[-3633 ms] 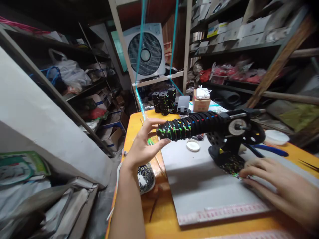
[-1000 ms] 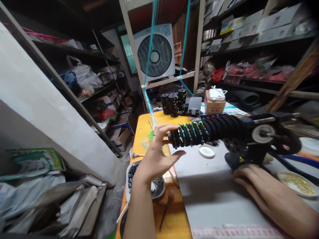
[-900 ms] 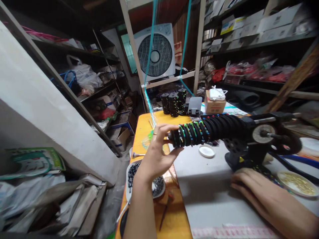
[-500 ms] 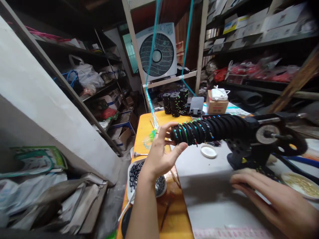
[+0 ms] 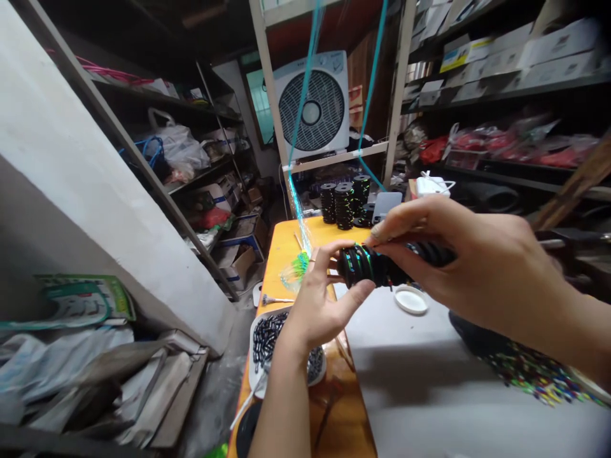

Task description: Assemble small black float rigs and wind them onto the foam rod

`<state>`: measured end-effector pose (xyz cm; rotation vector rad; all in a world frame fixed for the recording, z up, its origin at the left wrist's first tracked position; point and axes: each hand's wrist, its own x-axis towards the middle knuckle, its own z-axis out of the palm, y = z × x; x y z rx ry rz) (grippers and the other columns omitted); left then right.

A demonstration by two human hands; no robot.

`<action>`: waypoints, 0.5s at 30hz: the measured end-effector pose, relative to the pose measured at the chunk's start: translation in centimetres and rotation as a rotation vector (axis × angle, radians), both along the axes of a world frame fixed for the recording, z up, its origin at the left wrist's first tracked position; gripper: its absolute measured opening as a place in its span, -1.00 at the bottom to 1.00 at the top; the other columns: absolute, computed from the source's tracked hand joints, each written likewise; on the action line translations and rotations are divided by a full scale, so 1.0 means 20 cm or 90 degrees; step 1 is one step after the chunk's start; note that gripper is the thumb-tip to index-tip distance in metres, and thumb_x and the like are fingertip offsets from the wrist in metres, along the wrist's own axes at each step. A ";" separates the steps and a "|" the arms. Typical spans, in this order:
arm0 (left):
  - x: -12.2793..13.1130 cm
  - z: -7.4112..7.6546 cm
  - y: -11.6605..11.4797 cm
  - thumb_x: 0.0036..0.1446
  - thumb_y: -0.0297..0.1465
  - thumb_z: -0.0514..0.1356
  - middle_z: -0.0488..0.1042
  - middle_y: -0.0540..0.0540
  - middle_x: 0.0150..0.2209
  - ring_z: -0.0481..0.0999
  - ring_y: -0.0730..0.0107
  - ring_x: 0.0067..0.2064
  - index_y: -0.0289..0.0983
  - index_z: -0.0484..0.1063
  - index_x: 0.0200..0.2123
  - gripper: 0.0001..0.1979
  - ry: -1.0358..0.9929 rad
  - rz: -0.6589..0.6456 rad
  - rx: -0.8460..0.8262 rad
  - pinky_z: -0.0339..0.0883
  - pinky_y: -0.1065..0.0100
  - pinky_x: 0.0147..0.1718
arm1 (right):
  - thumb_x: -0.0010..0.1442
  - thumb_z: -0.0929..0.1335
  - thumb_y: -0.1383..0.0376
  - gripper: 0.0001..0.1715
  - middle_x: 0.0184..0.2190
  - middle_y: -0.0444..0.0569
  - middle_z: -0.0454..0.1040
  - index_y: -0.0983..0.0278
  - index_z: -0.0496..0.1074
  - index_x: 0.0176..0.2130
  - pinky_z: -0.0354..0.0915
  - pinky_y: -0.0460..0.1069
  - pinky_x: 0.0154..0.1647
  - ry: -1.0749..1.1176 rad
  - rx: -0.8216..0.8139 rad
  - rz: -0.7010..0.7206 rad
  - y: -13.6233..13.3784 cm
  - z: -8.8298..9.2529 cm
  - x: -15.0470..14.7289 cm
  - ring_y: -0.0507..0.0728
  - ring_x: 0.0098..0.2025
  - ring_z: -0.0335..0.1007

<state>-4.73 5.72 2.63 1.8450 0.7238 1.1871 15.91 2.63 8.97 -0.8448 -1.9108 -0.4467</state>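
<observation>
Ringed roller (image 5: 352,268) looked matt black, rubber or plastic; black tubes (image 5: 267,334) in the tray (image 5: 252,356) were glossy, tray itself smooth white plastic. Tabletop (image 5: 282,240) had a glossy orange sheen, board (image 5: 410,410) on it smooth matt grey. Fan casing (image 5: 338,63) looked like smooth white plastic; beam (image 5: 580,181) at right was rough wood

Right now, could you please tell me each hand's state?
Left hand: holding the end of the roll.
Right hand: pinched shut at the roll; anything held cannot be told.

From the lower right, the right hand (image 5: 477,261) has risen to the ringed rod (image 5: 365,266) mid-frame, uncovering beads (image 5: 534,375).
</observation>
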 end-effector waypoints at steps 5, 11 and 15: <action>0.00 0.00 0.00 0.26 -0.24 0.40 0.46 -0.13 0.09 0.56 0.13 0.05 -0.04 0.32 0.18 -0.51 -0.005 -0.002 -0.005 0.53 0.01 0.07 | 0.41 0.42 0.32 -0.88 -0.24 -0.20 0.70 0.18 0.41 -0.07 0.59 -0.17 -0.25 0.027 -0.012 0.039 0.03 -0.03 -0.01 0.02 -0.32 0.74; 0.00 0.01 0.00 0.25 -0.25 0.39 0.45 -0.13 0.11 0.56 0.12 0.06 -0.04 0.31 0.16 -0.51 -0.008 -0.005 -0.004 0.53 0.00 0.08 | 0.40 0.42 0.32 -0.89 -0.25 -0.19 0.68 0.20 0.41 -0.07 0.58 -0.18 -0.23 0.036 -0.024 0.042 0.04 -0.03 -0.02 0.00 -0.31 0.74; 0.00 0.01 -0.01 0.25 -0.25 0.39 0.45 -0.13 0.11 0.56 0.13 0.06 -0.04 0.31 0.17 -0.51 -0.006 -0.006 -0.006 0.53 0.02 0.07 | 0.40 0.42 0.32 -0.88 -0.24 -0.19 0.68 0.22 0.41 -0.07 0.54 -0.23 -0.22 0.025 -0.022 0.039 0.04 -0.04 -0.02 -0.03 -0.29 0.74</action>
